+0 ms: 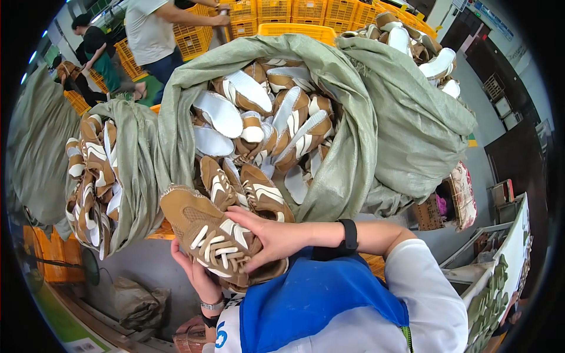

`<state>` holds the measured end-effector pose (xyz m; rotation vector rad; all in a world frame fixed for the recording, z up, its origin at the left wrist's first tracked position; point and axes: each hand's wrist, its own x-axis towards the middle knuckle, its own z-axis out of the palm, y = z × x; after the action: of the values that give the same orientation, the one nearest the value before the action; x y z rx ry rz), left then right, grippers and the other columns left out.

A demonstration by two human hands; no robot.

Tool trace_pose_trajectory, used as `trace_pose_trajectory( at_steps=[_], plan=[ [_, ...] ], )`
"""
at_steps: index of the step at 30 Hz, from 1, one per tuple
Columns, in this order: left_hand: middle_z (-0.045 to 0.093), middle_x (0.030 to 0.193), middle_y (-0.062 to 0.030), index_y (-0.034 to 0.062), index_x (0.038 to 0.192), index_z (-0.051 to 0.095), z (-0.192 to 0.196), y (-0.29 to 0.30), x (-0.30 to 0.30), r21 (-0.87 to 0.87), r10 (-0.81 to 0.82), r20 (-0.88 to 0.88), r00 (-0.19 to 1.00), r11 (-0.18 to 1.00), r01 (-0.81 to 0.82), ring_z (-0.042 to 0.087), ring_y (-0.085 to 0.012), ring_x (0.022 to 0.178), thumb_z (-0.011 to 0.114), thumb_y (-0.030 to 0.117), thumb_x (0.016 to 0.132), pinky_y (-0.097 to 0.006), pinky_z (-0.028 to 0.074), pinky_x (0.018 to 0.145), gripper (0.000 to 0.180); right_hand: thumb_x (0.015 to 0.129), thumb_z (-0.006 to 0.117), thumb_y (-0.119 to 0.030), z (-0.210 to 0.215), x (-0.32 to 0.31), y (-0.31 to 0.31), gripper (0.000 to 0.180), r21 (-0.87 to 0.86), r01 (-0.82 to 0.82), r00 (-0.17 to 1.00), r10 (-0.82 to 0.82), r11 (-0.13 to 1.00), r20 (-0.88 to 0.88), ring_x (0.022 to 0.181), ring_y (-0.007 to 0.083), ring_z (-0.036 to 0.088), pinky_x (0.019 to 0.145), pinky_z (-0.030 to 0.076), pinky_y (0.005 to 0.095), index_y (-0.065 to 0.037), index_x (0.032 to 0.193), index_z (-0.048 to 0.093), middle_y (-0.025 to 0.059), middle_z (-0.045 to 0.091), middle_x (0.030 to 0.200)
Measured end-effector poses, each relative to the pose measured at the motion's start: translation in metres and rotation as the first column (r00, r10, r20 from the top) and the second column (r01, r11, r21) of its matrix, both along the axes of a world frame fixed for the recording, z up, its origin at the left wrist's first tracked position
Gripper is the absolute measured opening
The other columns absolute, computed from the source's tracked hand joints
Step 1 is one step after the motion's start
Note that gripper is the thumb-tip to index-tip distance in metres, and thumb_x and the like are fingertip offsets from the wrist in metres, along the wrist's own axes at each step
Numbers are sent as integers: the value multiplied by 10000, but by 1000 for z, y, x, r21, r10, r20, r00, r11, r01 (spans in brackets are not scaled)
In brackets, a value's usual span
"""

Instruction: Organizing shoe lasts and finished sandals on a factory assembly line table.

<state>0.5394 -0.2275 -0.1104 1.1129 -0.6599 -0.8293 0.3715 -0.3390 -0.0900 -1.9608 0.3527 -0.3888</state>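
Observation:
Both my hands are on a brown shoe upper (199, 220) with white stripes and pale laces, tilted in front of my body. My left hand (199, 275) grips its left side from below, partly hidden behind it. From the right, my right hand (272, 235) is closed over the ankle opening, thumb near the laces. Just beyond, two more brown uppers (262, 191) lie at the near edge of a large grey-green woven sack (356, 159); whether they are joined to the held one I cannot tell. Inside the sack is a heap of similar uppers (288, 120) with white undersides.
A second sack (138, 170) of uppers stands at left, and another sack (415, 112) at the back right. Yellow crates (294, 9) are stacked behind. A person in a white shirt (141, 35) stands at the far left. Shelving (494, 247) is on the right.

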Motion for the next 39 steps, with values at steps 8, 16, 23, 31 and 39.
trace_pose_trajectory(
  at_steps=[8,16,23,31,39],
  plan=[
    [411,1283,-113,47,1361,234,-3,8,17,114,-221,-11,975,969,221,443,-221,1152,543,151,777,-343,360,970,669,783,622,-262,12,18,13,917,-5,-41,960,38,999,-278,953,441,548,833,462,406,85,1365,3,358,357,1255],
    [555,1098,-91,44,1198,445,-18,-1,45,121,58,-193,979,992,-35,554,-214,977,463,173,802,-346,447,864,417,857,557,-247,-36,-54,-97,337,-396,193,950,-271,898,-152,825,251,631,653,510,343,-100,1160,559,93,646,979],
    [523,1125,-92,25,1271,365,-55,57,103,82,62,276,959,993,-88,532,-183,998,536,178,870,-314,433,877,462,698,595,-76,-30,-182,-96,581,-795,-43,358,-734,605,-578,603,301,612,548,482,393,-160,1249,429,111,597,622],
    [559,1019,-88,10,1115,453,-38,33,86,42,119,-37,992,992,-117,566,-171,869,466,156,873,-293,476,758,283,738,546,-70,-54,-160,-161,512,-681,-131,794,-334,720,-507,1018,303,526,767,477,378,-242,1219,513,146,427,1238],
    [604,935,-57,28,1014,534,-17,27,78,-4,-5,-380,925,1000,3,581,-149,821,489,145,856,-283,475,762,201,569,629,-28,-27,-130,-180,273,-862,-163,800,-447,480,-401,961,254,532,765,443,408,-134,813,569,5,594,927]
  ],
)
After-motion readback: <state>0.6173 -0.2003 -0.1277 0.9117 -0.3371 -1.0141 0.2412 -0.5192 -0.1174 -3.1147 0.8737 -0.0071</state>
